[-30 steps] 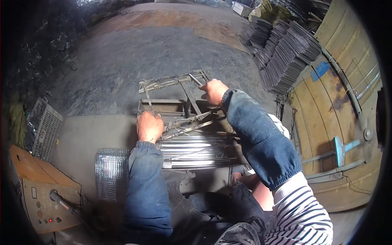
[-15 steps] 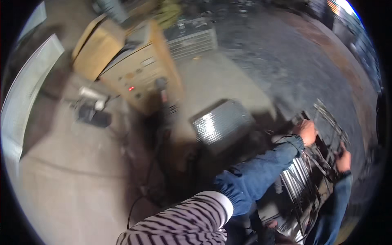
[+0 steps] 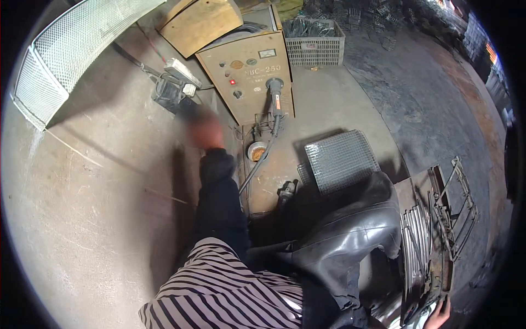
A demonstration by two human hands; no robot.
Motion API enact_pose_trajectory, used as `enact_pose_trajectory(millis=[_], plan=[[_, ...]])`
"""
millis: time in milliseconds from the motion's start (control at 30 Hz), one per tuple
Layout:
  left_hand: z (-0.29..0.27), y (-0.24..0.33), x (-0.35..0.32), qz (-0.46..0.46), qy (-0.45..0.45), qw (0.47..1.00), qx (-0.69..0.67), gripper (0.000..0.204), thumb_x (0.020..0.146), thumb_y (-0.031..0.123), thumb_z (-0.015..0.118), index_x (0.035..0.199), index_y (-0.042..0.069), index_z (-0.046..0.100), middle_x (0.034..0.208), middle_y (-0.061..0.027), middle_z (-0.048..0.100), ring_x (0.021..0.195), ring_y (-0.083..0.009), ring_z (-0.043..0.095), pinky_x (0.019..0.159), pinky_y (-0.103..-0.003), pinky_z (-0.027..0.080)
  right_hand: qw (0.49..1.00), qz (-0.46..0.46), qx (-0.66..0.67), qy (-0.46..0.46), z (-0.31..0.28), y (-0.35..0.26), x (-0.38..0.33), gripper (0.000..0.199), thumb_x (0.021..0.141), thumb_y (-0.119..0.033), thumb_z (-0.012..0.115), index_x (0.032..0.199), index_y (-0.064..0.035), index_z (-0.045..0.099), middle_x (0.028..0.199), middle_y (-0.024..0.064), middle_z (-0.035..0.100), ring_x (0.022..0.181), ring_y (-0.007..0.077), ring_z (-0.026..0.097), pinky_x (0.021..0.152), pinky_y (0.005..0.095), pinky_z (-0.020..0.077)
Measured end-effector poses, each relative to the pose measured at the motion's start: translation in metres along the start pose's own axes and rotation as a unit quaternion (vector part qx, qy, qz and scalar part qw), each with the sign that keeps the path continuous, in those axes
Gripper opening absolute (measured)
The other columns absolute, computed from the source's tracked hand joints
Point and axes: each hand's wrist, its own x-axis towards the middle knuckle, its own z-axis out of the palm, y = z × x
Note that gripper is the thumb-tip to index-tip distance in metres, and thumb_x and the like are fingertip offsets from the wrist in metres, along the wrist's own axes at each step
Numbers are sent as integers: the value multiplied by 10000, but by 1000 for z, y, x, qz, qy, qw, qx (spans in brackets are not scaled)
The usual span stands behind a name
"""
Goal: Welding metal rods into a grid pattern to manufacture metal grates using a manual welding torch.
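My left hand point(image 3: 205, 129) is stretched forward over the floor, smeared by motion, in front of a black box point(image 3: 169, 94) with a white plug. A dark blur at its fingers could be a glove or an object; I cannot tell. At the lower right edge, my right hand point(image 3: 438, 315) curls its fingers at the near end of a metal jig point(image 3: 446, 219); what lies in them is hidden. Beside the jig lies a bundle of bright metal rods point(image 3: 415, 241). A stack of wire grids point(image 3: 341, 160) rests beyond my knee, which a dark apron point(image 3: 356, 233) covers.
A tan welding machine point(image 3: 249, 74) stands ahead, with a welding torch point(image 3: 275, 98) hanging on its front. Its cable runs past a small bowl point(image 3: 256, 152). A grey crate point(image 3: 313, 52) holds dark wire parts. A curved mesh panel point(image 3: 82, 46) stands at far left.
My left hand has left the jig and swung far left over the floor. My right hand has moved down along the jig to its near end. The view has shifted.
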Motion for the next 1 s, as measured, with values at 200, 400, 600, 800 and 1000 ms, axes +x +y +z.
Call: enact_pose_trajectory(millis=[200, 400, 600, 800, 1000], plan=[[-1, 29, 52, -158, -34, 982, 96, 1037, 728, 518, 852, 1419, -94, 380, 1305, -250, 589, 1168, -449, 545, 914, -490, 502, 999, -24, -28, -26, -5, -12, -20, 241, 947, -87, 711, 1120, 81, 723, 1073, 210, 749, 939, 282, 715, 875, 357, 547], [28, 48, 63, -242, 9, 951, 190, 922, 712, 553, 837, 1250, -91, 456, 1142, -239, 609, 1134, -430, 548, 938, -541, 508, 1000, 9, -8, -18, 5, 18, -36, 247, 937, -43, 716, 1112, 130, 692, 1087, 227, 739, 951, 268, 701, 916, 367, 536], [30, 27, 64, -238, 26, 968, -71, 728, 713, 261, 821, 1226, -99, 451, 1130, -320, 627, 1018, -500, 622, 904, -588, 507, 997, 36, -51, -45, 14, -18, -29, 257, 932, -31, 709, 1140, 119, 681, 1118, 225, 717, 1001, 292, 676, 936, 384, 524], [-13, -8, 51, -311, -174, 717, -599, 429, 997, 263, 660, 1270, -54, 561, 1180, -127, 672, 963, -245, 663, 855, -326, 538, 992, -31, -114, -46, 24, 1, -24, 226, 967, -168, 687, 1118, -12, 751, 1034, 189, 735, 941, 353, 674, 866, 409, 523], [-34, 29, 27, -385, -210, 529, -727, 499, 977, 492, 628, 1322, 135, 578, 1129, -57, 689, 897, -232, 668, 769, -400, 555, 991, -30, -128, -31, 15, -17, -35, 233, 975, -203, 672, 1119, -46, 766, 1058, 175, 736, 946, 343, 674, 862, 410, 521]])
